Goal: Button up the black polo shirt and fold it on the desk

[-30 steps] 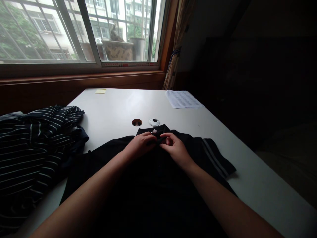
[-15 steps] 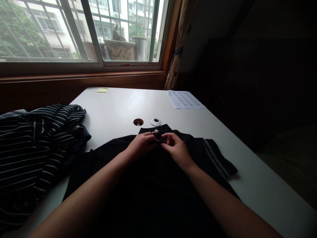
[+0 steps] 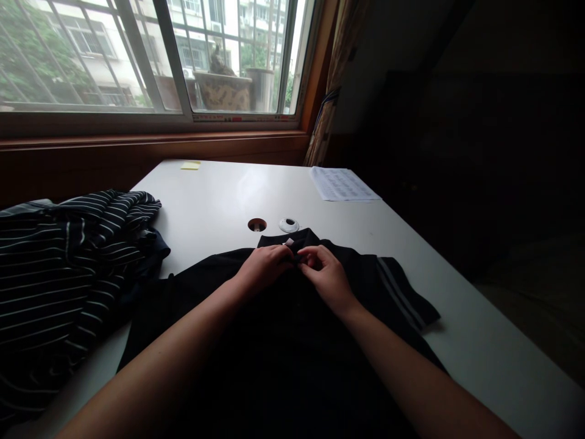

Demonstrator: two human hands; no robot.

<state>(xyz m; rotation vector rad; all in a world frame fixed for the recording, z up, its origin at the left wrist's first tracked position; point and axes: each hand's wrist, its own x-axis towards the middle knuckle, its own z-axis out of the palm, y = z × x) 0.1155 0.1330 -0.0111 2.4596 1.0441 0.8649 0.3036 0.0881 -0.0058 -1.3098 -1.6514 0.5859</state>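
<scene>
A black short-sleeved shirt [image 3: 292, 341] with a collar lies spread on the white table, its collar toward the window. Two grey stripes run along the cuff of its right-hand sleeve. My left hand [image 3: 265, 267] pinches the cloth of the front opening just below the collar. Close beside it, my right hand [image 3: 326, 274] grips the same place from the other side, thumb and forefinger pressed together. A small white label [image 3: 288, 242] shows inside the collar. Whether a button sits between the fingertips is too dark to make out.
Striped dark clothes [image 3: 59, 274] are heaped at the left of the white table [image 3: 214, 195]. Behind the shirt are a round hole [image 3: 256, 225] and a white ring-shaped cover [image 3: 289, 225]. Printed sheets [image 3: 343, 184] and a yellow note [image 3: 190, 165] lie toward the window.
Both hands stay at the collar opening, with only slight finger movement. The whole view has shifted a little; the shirt lies as before.
</scene>
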